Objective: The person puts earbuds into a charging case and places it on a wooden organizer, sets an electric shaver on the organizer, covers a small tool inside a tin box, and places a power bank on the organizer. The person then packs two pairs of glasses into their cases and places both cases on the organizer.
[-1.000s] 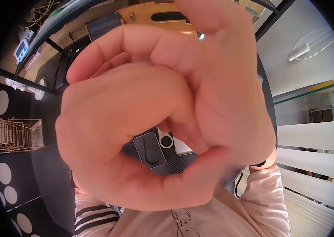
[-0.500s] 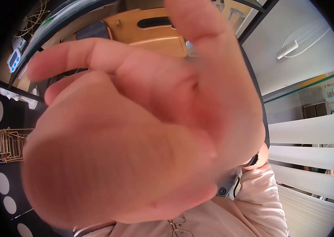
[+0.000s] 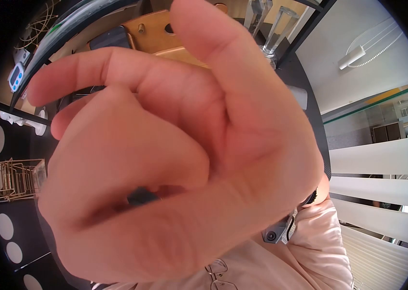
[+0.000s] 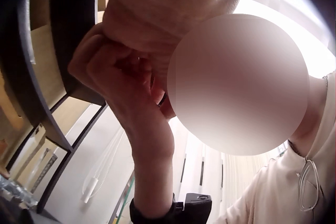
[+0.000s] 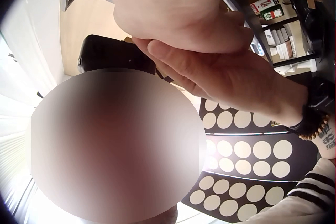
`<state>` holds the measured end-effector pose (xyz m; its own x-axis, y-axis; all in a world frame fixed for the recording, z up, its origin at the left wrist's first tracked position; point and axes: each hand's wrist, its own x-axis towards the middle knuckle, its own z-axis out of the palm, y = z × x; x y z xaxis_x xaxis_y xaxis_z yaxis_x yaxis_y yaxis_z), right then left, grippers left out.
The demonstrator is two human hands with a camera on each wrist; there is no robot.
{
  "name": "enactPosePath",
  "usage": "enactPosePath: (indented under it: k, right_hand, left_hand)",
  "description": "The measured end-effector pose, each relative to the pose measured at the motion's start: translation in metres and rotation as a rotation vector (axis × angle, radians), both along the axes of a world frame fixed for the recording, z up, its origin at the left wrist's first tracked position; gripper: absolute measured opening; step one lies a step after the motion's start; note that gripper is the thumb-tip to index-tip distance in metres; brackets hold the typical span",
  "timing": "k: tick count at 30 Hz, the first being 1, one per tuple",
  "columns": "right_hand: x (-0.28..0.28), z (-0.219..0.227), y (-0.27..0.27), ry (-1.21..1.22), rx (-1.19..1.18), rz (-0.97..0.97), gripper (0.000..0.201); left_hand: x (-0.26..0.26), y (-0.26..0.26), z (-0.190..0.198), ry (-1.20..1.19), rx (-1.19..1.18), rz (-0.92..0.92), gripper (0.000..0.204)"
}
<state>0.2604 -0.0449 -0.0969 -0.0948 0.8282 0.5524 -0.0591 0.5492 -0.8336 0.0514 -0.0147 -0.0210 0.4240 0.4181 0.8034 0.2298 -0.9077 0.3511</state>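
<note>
Both hands fill the middle of the head view, pressed together close to the camera. My right hand (image 3: 257, 116) has its palm showing, thumb up and apart, and gently bent fingers (image 3: 83, 72) reaching left behind the other hand. Against that palm lies my left hand (image 3: 117, 145), knuckles to the left, its thumb and curled fingers set around the right hand's lower side. A narrow gap shows between left thumb and index finger. In the left wrist view the right hand (image 4: 131, 92) meets the near hand from below. The right wrist view shows the left hand (image 5: 220, 74) touching the right.
Behind the hands are a wooden board (image 3: 158, 41), clear glass pieces (image 3: 279, 31) and a blue-buttoned timer (image 3: 15, 77) by a shelf. At left stands a gold wire rack (image 3: 15, 179). Eyeglasses (image 3: 221, 278) hang at the shirt front. White blinds (image 3: 373, 183) line the right.
My left hand shifts left and its round opening narrows to a slit. The right fingers slide left and straighten somewhat; the right thumb moves left. The dark case seen through the opening is now mostly hidden.
</note>
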Motion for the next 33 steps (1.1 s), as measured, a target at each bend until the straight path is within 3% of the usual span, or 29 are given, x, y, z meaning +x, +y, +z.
enactPosePath:
  k: [33]
  right_hand:
    - [0.007,-0.012,-0.002,0.166,0.044,0.069,0.058]
  left_hand:
    - [0.014,-0.003,0.003,-0.029,0.359,0.043,0.023]
